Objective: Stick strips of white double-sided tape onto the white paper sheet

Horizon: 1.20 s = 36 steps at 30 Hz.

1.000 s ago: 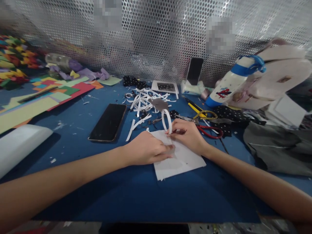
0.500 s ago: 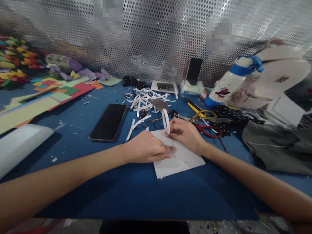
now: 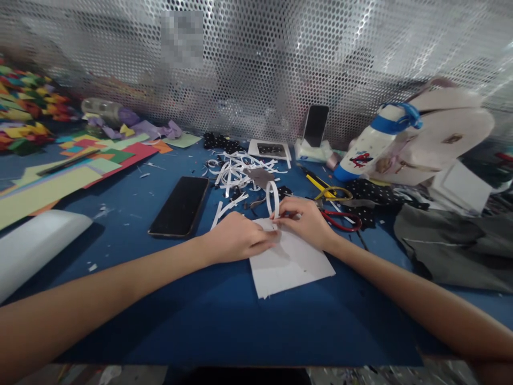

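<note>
A narrow white paper strip (image 3: 269,193), bent into an upright loop, is pinched at its lower end by my right hand (image 3: 303,222). The loop stands over the far left corner of a white sheet of paper (image 3: 294,270) that lies flat on the blue tabletop. From the left, my left hand (image 3: 239,238) reaches onto the sheet with its fingers closed. Its fingertips are right beside the foot of the loop; whether they grip anything is hidden. Past both hands, cut white strips (image 3: 231,172) lie in a loose pile with a grey scrap (image 3: 259,176).
A phone (image 3: 180,206) lies left of the hands. Scissors (image 3: 340,218) and a yellow cutter (image 3: 318,182) lie to the right, before a bottle (image 3: 363,149) and a pale bag (image 3: 444,133). Coloured paper (image 3: 116,160) spreads at left; another phone (image 3: 316,125) stands behind.
My left hand has drawn its fingertips back and up the sheet, closer to the loop's foot. My right hand keeps its pinch on the strip. The view has shifted slightly.
</note>
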### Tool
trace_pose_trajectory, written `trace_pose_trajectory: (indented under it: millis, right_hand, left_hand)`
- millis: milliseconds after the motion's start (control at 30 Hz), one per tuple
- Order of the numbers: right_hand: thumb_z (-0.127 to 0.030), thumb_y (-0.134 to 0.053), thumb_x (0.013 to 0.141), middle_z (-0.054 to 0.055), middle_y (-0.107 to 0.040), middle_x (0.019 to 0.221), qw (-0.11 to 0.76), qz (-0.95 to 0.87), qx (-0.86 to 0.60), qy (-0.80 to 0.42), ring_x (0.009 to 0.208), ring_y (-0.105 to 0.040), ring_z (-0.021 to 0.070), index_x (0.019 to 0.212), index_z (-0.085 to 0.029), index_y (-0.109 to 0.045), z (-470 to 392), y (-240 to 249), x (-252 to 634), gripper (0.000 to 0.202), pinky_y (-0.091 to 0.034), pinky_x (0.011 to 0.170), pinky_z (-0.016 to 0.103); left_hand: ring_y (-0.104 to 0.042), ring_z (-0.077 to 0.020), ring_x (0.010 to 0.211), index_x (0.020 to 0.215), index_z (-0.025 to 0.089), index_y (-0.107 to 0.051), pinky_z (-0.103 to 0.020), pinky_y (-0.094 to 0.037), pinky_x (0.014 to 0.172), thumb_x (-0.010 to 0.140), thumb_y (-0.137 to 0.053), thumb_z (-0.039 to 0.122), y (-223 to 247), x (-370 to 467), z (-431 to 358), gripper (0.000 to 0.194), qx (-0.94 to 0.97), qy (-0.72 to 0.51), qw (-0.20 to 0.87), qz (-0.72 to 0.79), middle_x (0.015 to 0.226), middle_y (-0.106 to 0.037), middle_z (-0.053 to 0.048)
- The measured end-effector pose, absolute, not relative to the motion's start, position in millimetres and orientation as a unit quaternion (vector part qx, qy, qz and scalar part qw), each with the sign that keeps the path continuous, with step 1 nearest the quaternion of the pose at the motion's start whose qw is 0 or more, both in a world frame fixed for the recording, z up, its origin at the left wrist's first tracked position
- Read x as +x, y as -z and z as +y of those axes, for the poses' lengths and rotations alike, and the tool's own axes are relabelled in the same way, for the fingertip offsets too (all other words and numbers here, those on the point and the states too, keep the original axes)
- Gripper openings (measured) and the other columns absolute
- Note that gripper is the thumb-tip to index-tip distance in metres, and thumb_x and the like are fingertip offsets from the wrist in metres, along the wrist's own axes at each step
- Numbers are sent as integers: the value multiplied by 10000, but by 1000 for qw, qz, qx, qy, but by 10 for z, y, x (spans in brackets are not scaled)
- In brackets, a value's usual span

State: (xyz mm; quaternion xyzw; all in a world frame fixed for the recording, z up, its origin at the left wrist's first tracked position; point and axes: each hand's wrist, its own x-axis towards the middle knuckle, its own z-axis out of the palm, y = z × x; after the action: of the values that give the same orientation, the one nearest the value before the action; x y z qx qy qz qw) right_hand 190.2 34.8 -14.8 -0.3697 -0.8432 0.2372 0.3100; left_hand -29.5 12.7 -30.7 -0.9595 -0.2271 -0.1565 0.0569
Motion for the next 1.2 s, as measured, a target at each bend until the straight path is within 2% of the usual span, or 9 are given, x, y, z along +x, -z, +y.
trace_pose_trajectory:
  millis: [367,533,733,800,867,933,1067,1200]
  right_hand:
    - [-234,-669,823,0,-623,793,299,-854,-366,-216,697,-542,130,717,-197,-643,410,223,1884,115,-377,608,272]
    - [-203,-673,813,-13,-588,743,304,-853,-367,-212,653,-510,116,669,-187,-600,408,223,1869,162,-365,591,263]
    - [-190,-677,799,10,-639,805,314,-838,-370,-249,739,-578,145,735,-189,-665,431,223,1882,65,-417,637,274]
    - [-212,-679,796,16,-652,811,331,-813,-370,-305,746,-599,152,762,-184,-670,452,228,1885,45,-449,652,280]
    - [-221,-677,795,24,-667,822,347,-786,-367,-356,746,-618,156,797,-177,-675,473,236,1882,44,-480,672,290]
    - [-219,-677,792,30,-676,840,355,-777,-368,-368,748,-627,158,817,-174,-683,489,244,1873,53,-495,688,297]
    - [-172,-670,788,20,-679,828,349,-797,-378,-318,760,-624,154,801,-179,-692,496,241,1846,27,-482,677,279]
    - [-149,-672,791,13,-677,838,333,-824,-385,-251,793,-619,158,778,-191,-687,480,227,1826,46,-440,647,271]
  left_hand:
    - [-583,-127,480,1061,216,-718,-262,-255,428,1007,-340,390,286,-282,129,420,-961,161,35,-222,583,-665,-17]
    - [-610,-122,516,1108,241,-704,-245,-269,439,1016,-324,383,254,-298,178,417,-961,169,34,-218,674,-714,-16]
    - [-610,-122,514,873,196,-744,-245,-266,436,1016,-320,397,246,-294,201,490,-947,182,52,-259,606,-681,-23]
    - [-594,-118,492,906,197,-742,-250,-272,432,1008,-352,389,256,-293,202,446,-950,182,53,-250,599,-679,-19]
    - [-594,-118,492,1023,205,-728,-253,-282,432,1006,-364,370,265,-294,209,400,-953,182,51,-238,631,-699,-21]
    - [-602,-119,501,1080,211,-715,-254,-288,435,1009,-355,361,272,-295,218,397,-955,183,48,-230,659,-715,-26]
    - [-600,-122,493,938,204,-753,-261,-288,439,1012,-335,379,282,-296,230,459,-954,189,48,-229,644,-713,-30]
    - [-592,-121,480,884,200,-753,-262,-284,438,1011,-335,374,285,-293,225,470,-954,192,46,-226,637,-709,-25]
